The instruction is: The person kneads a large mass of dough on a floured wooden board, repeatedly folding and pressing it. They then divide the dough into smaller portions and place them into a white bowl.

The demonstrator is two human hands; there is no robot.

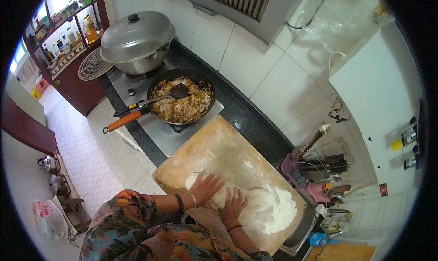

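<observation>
A long, thick roll of white dough (256, 200) lies across a floured wooden board (219, 148). My left hand (206, 188) rests palm down on the dough's left end, fingers spread over it. Close beside it, my right hand (234, 206) presses on the middle of the roll, its fingers also apart. Both palms hide part of the dough. Loose white flour (282, 215) is heaped at the board's right end, against the dough.
A frying pan (205, 79) of chopped filling, with a spatula (179, 91) in it, sits on the stove past the board. Behind stands a large lidded pot (137, 38). Right of the board are a sink (301, 232), a pink utensil basket (289, 167) and knives (333, 163).
</observation>
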